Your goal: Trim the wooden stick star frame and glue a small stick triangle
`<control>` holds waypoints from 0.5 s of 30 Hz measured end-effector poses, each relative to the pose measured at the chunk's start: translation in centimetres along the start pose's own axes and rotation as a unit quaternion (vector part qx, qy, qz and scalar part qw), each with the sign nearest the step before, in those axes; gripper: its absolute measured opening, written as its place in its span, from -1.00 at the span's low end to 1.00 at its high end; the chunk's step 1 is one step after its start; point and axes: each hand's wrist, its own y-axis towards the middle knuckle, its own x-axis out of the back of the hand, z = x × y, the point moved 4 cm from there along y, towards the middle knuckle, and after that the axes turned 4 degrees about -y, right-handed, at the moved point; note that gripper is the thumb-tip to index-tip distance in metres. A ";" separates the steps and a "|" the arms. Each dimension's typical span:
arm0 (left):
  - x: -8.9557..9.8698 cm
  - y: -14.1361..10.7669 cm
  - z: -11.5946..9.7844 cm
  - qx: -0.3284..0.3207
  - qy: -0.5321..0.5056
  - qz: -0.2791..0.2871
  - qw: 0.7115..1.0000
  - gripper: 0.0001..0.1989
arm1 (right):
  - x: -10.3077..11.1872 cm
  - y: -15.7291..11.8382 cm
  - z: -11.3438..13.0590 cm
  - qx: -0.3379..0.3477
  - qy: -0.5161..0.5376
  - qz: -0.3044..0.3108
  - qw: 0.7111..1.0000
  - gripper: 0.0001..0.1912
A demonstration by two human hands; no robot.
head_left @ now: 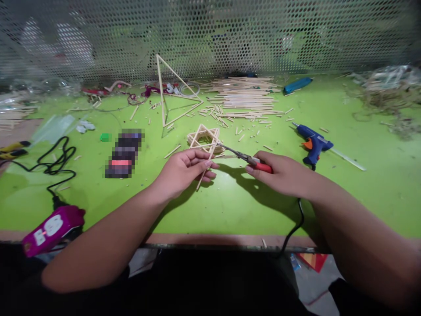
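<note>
Between the thumb and fingers of my left hand (pixel 189 171) is a thin wooden stick (pixel 204 174), slanting up and to the right. My right hand (pixel 279 173) is closed around the red handle of a pair of pliers (pixel 246 157), whose narrow jaws reach left to the stick's upper end. Whether the jaws are pressed on the stick I cannot tell. Just behind the stick, a star-shaped frame of stacked wooden sticks (pixel 200 139) rests on the green table (pixel 230 210). Its near right side is partly hidden by the stick and the jaws.
A triangular stick frame (pixel 161 94) stands behind, beside a pile of sticks (pixel 245 94). At right lie a blue glue gun (pixel 314 142) and a blue cutter (pixel 297 85). A blurred phone (pixel 124 153), black cable (pixel 61 160) and magenta power block (pixel 54 228) are at left. Perforated mesh (pixel 210 39) borders the back.
</note>
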 end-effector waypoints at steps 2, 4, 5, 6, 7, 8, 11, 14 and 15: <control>-0.1 -0.1 -0.1 -0.005 -0.003 0.003 1.000 -0.64 | 0.0 0.0 0.1 0.003 0.000 -0.001 1.000 -0.51; -0.2 -0.1 -0.1 -0.005 -0.003 0.007 1.000 -0.65 | -0.1 0.0 0.3 0.008 0.001 -0.003 1.000 -0.52; -0.3 -0.1 -0.1 -0.003 -0.002 0.009 1.000 -0.65 | -0.1 0.0 0.4 0.010 0.001 -0.004 1.000 -0.52; -0.3 -0.1 0.0 -0.002 0.001 0.011 1.000 -0.65 | -0.1 0.0 0.5 0.011 0.001 -0.004 1.000 -0.53; -0.3 -0.1 0.0 -0.001 0.004 0.012 1.000 -0.65 | -0.1 0.0 0.5 0.010 0.000 -0.003 1.000 -0.52; -0.4 0.0 0.0 -0.001 0.008 0.014 1.000 -0.65 | -0.1 0.0 0.5 0.009 -0.002 -0.002 1.000 -0.52; -0.4 0.1 -0.1 -0.004 0.023 0.020 1.000 -0.65 | -0.1 -0.1 0.5 0.004 -0.009 0.002 1.000 -0.52; -0.2 0.2 -0.2 -0.009 0.036 0.029 0.999 -0.64 | -0.1 -0.2 0.6 0.013 -0.010 0.001 1.000 -0.52; -0.2 0.2 -0.3 -0.013 0.040 0.033 0.999 -0.64 | -0.1 -0.1 0.7 0.016 -0.013 -0.004 1.000 -0.51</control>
